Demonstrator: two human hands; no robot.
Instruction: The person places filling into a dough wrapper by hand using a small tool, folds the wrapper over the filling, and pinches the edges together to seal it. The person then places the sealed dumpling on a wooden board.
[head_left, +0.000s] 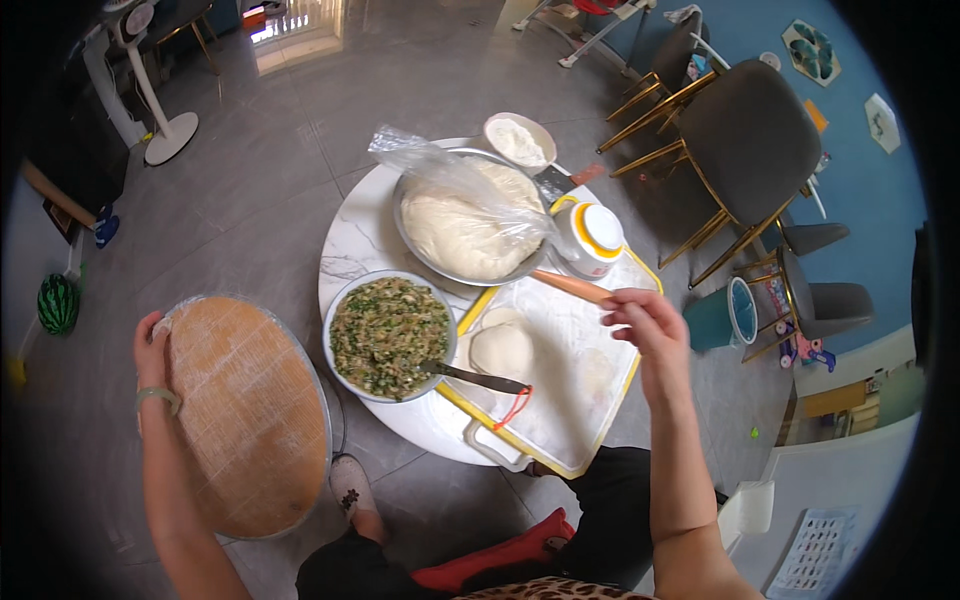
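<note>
At the left, my left hand (152, 349), with a bangle at the wrist, grips the edge of a round, floured wooden board (247, 412) with a grey rim. My right hand (646, 319) is loosely curled at the near end of a wooden rolling pin (570, 286); I cannot tell whether the fingers hold it. Below the pin, a ball of dough (502, 349) rests on a floured, yellow-edged white cutting board (555, 397). Beside it, a bowl (328, 349) is full of chopped green filling (386, 334), with a dark-handled utensil (480, 377) stuck in.
A metal basin (401, 225) of dough (450, 225), partly under plastic film, shares the round marble-pattern table (352, 232) with a flour bowl (519, 141), a cleaver (555, 184) and a white-yellow container (592, 238). A bin (712, 319) and chairs (750, 142) stand right.
</note>
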